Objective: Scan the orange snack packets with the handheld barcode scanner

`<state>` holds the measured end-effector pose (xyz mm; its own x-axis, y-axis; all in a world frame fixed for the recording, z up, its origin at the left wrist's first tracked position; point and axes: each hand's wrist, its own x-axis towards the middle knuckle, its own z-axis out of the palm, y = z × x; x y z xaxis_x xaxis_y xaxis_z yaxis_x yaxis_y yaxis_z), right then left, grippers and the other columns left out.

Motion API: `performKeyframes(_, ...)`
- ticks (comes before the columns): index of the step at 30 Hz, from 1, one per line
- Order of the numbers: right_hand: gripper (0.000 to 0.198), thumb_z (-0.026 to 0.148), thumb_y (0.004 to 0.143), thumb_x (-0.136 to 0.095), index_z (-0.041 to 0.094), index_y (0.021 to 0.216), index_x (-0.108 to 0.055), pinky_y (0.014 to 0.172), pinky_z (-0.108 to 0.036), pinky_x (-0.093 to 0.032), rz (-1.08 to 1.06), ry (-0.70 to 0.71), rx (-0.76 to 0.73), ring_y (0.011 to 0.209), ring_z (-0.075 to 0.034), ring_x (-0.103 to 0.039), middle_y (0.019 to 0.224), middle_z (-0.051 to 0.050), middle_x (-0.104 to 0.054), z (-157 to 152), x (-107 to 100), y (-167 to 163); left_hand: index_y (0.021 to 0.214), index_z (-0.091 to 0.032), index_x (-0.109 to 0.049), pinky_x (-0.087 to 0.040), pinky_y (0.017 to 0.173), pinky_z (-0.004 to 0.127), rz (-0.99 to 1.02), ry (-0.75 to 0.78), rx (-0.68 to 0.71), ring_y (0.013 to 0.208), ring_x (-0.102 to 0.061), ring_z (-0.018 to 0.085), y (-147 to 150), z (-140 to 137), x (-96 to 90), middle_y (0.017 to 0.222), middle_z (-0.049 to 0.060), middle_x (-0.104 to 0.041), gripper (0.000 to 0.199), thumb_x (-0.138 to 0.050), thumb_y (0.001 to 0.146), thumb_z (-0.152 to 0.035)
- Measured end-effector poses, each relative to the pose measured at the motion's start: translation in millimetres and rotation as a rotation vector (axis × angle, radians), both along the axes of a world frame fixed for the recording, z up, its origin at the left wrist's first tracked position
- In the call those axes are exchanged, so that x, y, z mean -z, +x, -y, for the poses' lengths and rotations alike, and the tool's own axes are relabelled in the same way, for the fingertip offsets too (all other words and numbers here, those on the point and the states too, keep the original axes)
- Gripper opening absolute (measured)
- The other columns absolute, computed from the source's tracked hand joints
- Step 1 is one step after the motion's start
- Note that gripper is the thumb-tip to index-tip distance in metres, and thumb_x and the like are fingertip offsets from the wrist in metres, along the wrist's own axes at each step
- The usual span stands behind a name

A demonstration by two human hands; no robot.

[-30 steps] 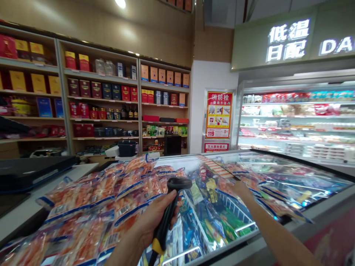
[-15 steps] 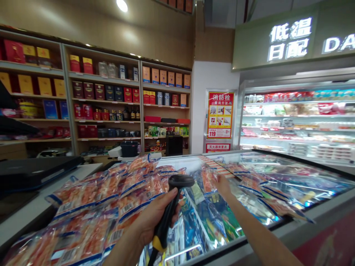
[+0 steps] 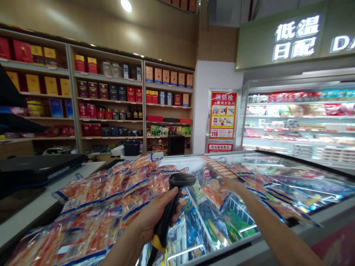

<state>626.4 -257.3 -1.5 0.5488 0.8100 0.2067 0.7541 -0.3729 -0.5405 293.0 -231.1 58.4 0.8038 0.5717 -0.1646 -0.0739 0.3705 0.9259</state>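
Observation:
My left hand [image 3: 159, 207] is wrapped round the handle of a black and yellow barcode scanner [image 3: 169, 210], its head up and its cable running down. My right hand [image 3: 230, 184], somewhat blurred, is closed on the edge of a clear, blue-edged packet of orange-pink food [image 3: 215, 193] above the chest freezer [image 3: 199, 218]. To the left of the scanner lie several similar packets [image 3: 108, 188], overlapping in a wide pile. More such packets [image 3: 255, 183] rest on the glass to the right of my right hand.
Inside the freezer, a white wire divider [image 3: 201, 225] separates colourful bags. A counter [image 3: 91, 168] with a black device [image 3: 41, 168] stands at left. Behind are shelves of boxed goods [image 3: 108, 92], a red fire hydrant notice [image 3: 222, 114] and a lit refrigerated display [image 3: 294, 122].
The packet in my right hand has turned from upright to slanted, and the hand has shifted slightly right. My left hand keeps the scanner in almost the same place. The view has swung slightly left.

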Motion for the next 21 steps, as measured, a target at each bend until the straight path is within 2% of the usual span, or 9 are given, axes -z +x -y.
performKeyframes(2,0.029,0.022,0.060,-0.050,0.016,0.087,-0.059,0.062,-0.026,-0.038,0.100,-0.043,0.009,0.071,-0.018,-0.053,0.070,-0.004,-0.061,0.4,0.2,-4.2,0.078,-0.015,-0.050,-0.030,0.037,0.016,0.001,-0.003,-0.008,0.037,-0.044,0.006,0.4,-0.9,0.8,0.053,-0.002,-0.051,0.032,-0.051,0.065,-0.045)
performKeyframes(5,0.033,0.030,0.072,-0.034,0.019,0.093,-0.056,0.073,-0.035,-0.035,0.316,-0.143,-0.015,0.089,-0.022,-0.049,0.092,-0.009,-0.058,-2.0,13.5,-29.7,0.080,-0.015,-0.050,-0.030,0.036,0.016,0.014,-0.002,-0.008,0.037,-0.044,0.006,3.5,-2.5,4.1,0.053,-0.002,-0.051,0.033,-0.051,0.066,-0.045)
performKeyframes(8,0.042,0.033,0.068,-0.038,0.026,0.109,-0.045,0.079,-0.051,-0.027,0.418,-0.221,-0.071,0.106,-0.029,-0.035,0.117,-0.008,-0.043,-2.2,30.6,-53.9,0.082,-0.015,-0.051,-0.030,0.036,0.016,0.006,-0.016,-0.013,0.037,-0.043,0.005,5.5,-4.1,6.8,0.053,-0.001,-0.052,0.034,-0.050,0.066,-0.045)
performKeyframes(10,0.053,0.029,0.063,-0.043,0.032,0.116,-0.036,0.081,-0.056,-0.020,0.444,-0.273,-0.126,0.113,-0.031,-0.025,0.126,-0.005,-0.031,0.6,35.2,-57.2,0.082,-0.015,-0.051,-0.031,0.036,0.016,0.001,-0.024,-0.014,0.037,-0.043,0.005,5.0,-4.6,7.1,0.053,-0.001,-0.052,0.035,-0.050,0.066,-0.045)
performKeyframes(13,0.052,0.019,0.061,-0.042,0.035,0.110,-0.043,0.085,-0.057,-0.014,0.490,-0.342,-0.263,0.115,-0.029,-0.022,0.127,-0.001,-0.032,7.5,30.9,-43.9,0.081,-0.015,-0.050,-0.030,0.036,0.016,0.015,-0.025,-0.002,0.037,-0.043,0.005,2.8,-4.3,6.0,0.053,-0.002,-0.051,0.034,-0.051,0.065,-0.045)
performKeyframes(15,0.051,0.014,0.059,-0.041,0.035,0.106,-0.047,0.088,-0.054,-0.013,0.521,-0.323,-0.284,0.117,-0.027,-0.020,0.127,0.000,-0.032,13.2,25.2,-30.3,0.081,-0.016,-0.050,-0.030,0.037,0.016,0.025,-0.025,0.006,0.038,-0.044,0.005,1.5,-3.8,5.5,0.053,-0.002,-0.051,0.034,-0.051,0.065,-0.045)
performKeyframes(18,0.050,0.013,0.062,-0.038,0.029,0.109,-0.046,0.090,-0.043,-0.021,0.479,-0.211,-0.096,0.114,-0.022,-0.029,0.123,-0.003,-0.038,23.5,19.3,-12.0,0.081,-0.015,-0.050,-0.030,0.037,0.016,0.028,-0.016,0.005,0.038,-0.044,0.005,0.5,-3.3,6.0,0.053,-0.002,-0.051,0.034,-0.051,0.065,-0.046)
performKeyframes(21,0.043,0.030,0.070,-0.035,0.018,0.109,-0.046,0.081,-0.038,-0.033,0.349,-0.163,0.217,0.100,-0.024,-0.045,0.108,-0.012,-0.051,34.8,20.5,1.5,0.080,-0.015,-0.050,-0.030,0.037,0.016,0.030,-0.008,0.008,0.037,-0.044,0.005,-0.1,-2.2,5.9,0.052,-0.002,-0.051,0.034,-0.050,0.065,-0.046)
